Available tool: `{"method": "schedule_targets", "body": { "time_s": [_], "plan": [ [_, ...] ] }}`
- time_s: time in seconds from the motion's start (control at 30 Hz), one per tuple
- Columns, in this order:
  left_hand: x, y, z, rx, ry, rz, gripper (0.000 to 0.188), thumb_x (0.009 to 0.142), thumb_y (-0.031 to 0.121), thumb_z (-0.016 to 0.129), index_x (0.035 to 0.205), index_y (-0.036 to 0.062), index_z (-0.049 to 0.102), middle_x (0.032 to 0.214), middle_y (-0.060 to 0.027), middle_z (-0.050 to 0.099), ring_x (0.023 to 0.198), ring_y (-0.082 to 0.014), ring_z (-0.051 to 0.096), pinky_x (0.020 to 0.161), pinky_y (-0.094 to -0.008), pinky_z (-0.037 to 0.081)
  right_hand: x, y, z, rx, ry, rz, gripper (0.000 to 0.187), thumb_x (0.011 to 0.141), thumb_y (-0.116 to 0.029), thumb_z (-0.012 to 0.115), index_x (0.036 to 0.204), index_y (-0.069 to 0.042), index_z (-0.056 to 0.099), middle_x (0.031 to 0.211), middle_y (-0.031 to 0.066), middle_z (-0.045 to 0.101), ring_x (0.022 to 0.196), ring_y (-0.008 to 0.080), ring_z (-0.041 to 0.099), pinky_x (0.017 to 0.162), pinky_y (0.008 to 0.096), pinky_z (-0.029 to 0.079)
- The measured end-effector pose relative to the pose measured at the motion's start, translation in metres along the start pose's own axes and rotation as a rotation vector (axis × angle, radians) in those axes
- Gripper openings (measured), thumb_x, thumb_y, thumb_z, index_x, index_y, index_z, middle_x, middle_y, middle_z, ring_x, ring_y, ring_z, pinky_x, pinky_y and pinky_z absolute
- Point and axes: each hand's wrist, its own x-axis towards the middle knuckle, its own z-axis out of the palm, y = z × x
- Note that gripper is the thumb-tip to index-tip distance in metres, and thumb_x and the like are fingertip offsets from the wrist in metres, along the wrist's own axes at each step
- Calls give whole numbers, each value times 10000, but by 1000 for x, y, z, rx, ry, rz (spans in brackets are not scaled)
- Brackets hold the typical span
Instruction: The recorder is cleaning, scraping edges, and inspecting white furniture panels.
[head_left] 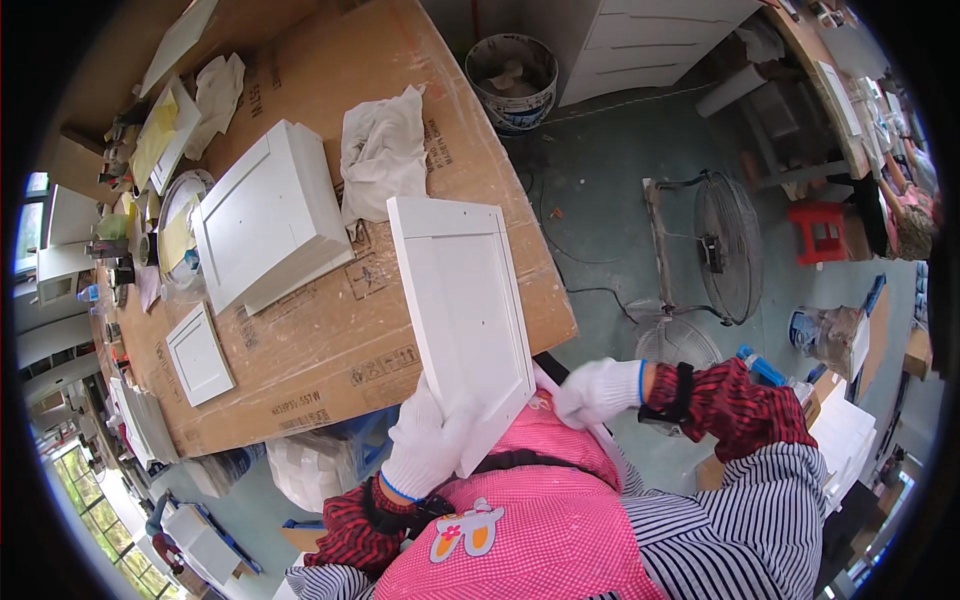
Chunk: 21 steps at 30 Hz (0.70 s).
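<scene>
Gripping one white panel (465,310) by its lower-left edge: left hand (420,440). Right hand (597,393) curled beside lower-right edge; hold unclear. Panel spans near edge of table (462,135). Beyond, gap, one panel stack (262,210), two crumpled cloths (385,150).

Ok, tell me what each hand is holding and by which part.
The left hand holds a white framed panel by its left long edge, near its lower end. Whether the curled right hand holds anything cannot be told.
</scene>
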Motion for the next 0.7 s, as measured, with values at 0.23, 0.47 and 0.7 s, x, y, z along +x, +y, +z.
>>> {"method": "schedule_targets", "body": {
  "time_s": [0.23, 0.47, 0.7],
  "plan": [
    [7, -15, -13, 6, -42, 72, 558, 934, 305, 683, 1384, 1, 557, 1148, -245, 737, 1088, -399, 720, 973, -439, 541, 7, -23, -76, 1030, 913, 125, 161, 893, -75, 602, 971, 6, 717, 814, 90, 711, 730, 152, 668, 664, 330, 546],
    [20, -37, -30, -78, -124, -31, 560, 926, 271, 681, 1402, 0, 563, 1181, -162, 730, 1074, -265, 696, 959, -371, 536, 111, -11, -94, 1616, 792, -256, 287, 952, -21, 658, 1233, 38, 668, 1035, 85, 739, 871, 182, 725, 746, 325, 592],
    [26, -61, -45, -221, -199, -59, 598, 907, 231, 717, 1406, -51, 545, 1264, -100, 690, 1123, -155, 641, 971, -304, 518, 88, 2, -94, 1569, 1335, -465, 395, 1008, -63, 594, 1396, 9, 584, 1222, 138, 706, 1110, 235, 710, 970, 362, 573]
  ]
}}
